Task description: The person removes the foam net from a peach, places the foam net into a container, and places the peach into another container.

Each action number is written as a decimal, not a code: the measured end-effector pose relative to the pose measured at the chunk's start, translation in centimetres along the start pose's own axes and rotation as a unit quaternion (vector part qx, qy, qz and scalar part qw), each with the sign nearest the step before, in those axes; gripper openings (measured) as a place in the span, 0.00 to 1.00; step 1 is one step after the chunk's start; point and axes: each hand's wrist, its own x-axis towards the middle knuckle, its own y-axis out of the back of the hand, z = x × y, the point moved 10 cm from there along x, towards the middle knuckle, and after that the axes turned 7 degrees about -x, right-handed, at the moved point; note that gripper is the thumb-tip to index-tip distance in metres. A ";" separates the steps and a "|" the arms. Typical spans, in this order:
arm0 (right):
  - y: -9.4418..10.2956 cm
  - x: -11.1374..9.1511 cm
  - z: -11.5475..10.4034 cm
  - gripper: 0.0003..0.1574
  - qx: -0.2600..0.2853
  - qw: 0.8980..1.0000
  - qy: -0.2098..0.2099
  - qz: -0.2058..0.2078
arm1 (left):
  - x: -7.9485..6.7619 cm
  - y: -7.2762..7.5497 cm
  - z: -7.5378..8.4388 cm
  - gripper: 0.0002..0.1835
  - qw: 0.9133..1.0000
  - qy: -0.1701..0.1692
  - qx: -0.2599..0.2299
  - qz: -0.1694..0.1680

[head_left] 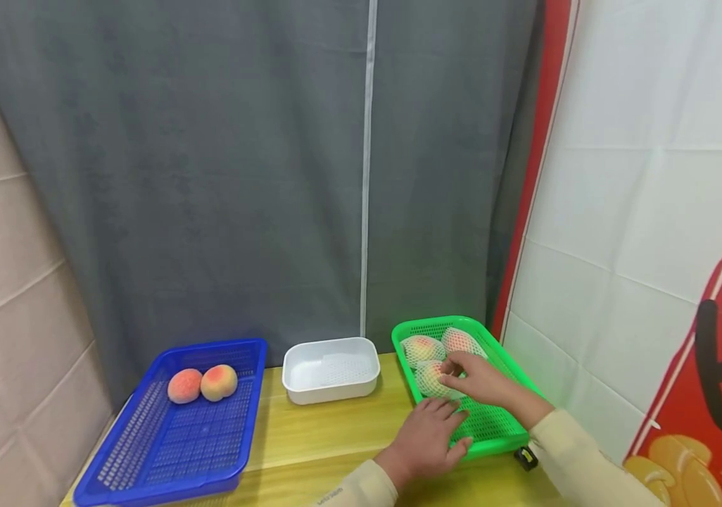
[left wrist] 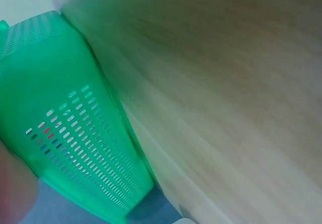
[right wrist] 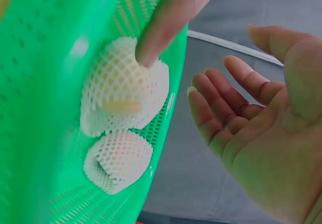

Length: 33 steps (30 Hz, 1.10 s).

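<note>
Three peaches in white foam nets lie at the far end of the green basket [head_left: 494, 446]: a front one [head_left: 429, 380], a back-left one [head_left: 422, 348] and a back-right one [head_left: 462, 341]. My right hand [head_left: 478, 380] hovers beside the front peach, its fingers loosely bent; the right wrist view shows nothing in its palm. At the basket's near-left rim, my left hand [head_left: 427, 438] has its fingers extended. In the right wrist view, a left finger [right wrist: 153, 48] appears against a netted peach [right wrist: 118, 80]. Only a blurred part of the left hand [left wrist: 17, 186] shows in the left wrist view.
A blue basket [head_left: 177, 458] on the left holds two bare peaches, one reddish [head_left: 184, 386] and one yellower [head_left: 219, 382]. Between the baskets stands a white tray [head_left: 333, 394]. A small black object [head_left: 526, 458] lies by the green basket. Grey curtain [head_left: 241, 176] hangs behind.
</note>
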 end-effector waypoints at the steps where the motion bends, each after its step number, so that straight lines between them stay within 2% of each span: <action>1: 0.0 0.5 0.1 0.09 -0.012 1.000 0.003 -0.005 | 0.0 -0.1 0.0 0.28 1.000 0.001 0.000 -0.002; 4: -0.2 2.1 0.7 0.10 -0.056 0.998 -0.001 -0.026 | 0.0 -0.2 -0.1 0.29 1.000 0.002 -0.004 -0.005; 7: -0.8 3.9 1.5 0.15 -0.107 0.993 -0.011 -0.055 | -0.1 -0.3 -0.3 0.29 1.000 0.008 -0.011 -0.008; 11: -2.3 5.4 3.4 0.32 -0.150 0.982 -0.051 -0.101 | -0.1 -0.3 -0.5 0.27 1.000 0.014 -0.021 -0.012; 15: -3.9 6.0 5.5 0.51 -0.165 0.969 -0.104 -0.150 | -0.1 -0.5 -0.4 0.28 0.999 0.016 -0.030 -0.019; 18: -5.2 6.2 6.6 0.57 -0.173 0.961 -0.118 -0.183 | -0.1 -0.7 -0.3 0.29 0.999 0.016 -0.033 -0.023; 28: -8.0 7.0 7.2 0.63 -0.173 0.954 -0.120 -0.212 | -0.1 -1.2 -0.6 0.28 1.000 0.009 -0.022 -0.009; 33: -8.9 7.2 6.9 0.58 -0.171 0.962 -0.094 -0.193 | 0.1 -1.2 -0.6 0.26 1.000 0.000 -0.012 0.003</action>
